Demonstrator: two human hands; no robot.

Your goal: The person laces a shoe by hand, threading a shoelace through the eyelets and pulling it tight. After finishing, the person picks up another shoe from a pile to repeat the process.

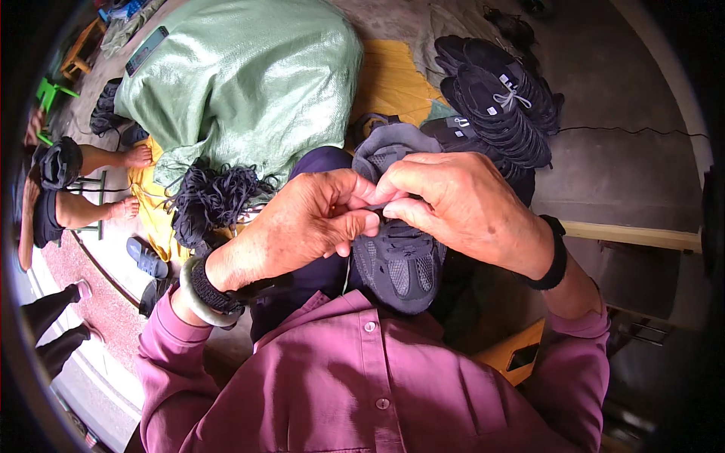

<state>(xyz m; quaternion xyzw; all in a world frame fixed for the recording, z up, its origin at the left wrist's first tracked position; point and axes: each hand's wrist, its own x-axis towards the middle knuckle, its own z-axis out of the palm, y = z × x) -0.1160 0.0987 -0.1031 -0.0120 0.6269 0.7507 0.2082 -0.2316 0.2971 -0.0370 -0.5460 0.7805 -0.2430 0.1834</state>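
Note:
A dark grey shoe upper [400, 268] rests on my lap, its toe toward me and its padded collar pointing away. Both hands meet over its lacing area. Between thumb and fingers, my left hand [302, 215] pinches a short dark shoelace [375, 206] at the shoe's left side. From the right, my right hand [464, 200] is closed in a pinch on the same shoelace, its fingertips almost touching the left ones. The fingers hide most of the lace and the upper eyelets.
A bunch of black laces [208, 200] lies at left, beside a big pale green woven sack [257, 75] with a phone [147, 51] on it. Stacked dark shoe uppers [495, 98] stand at far right. Another person's bare legs [98, 208] show at left. A second phone [522, 356] lies at lower right.

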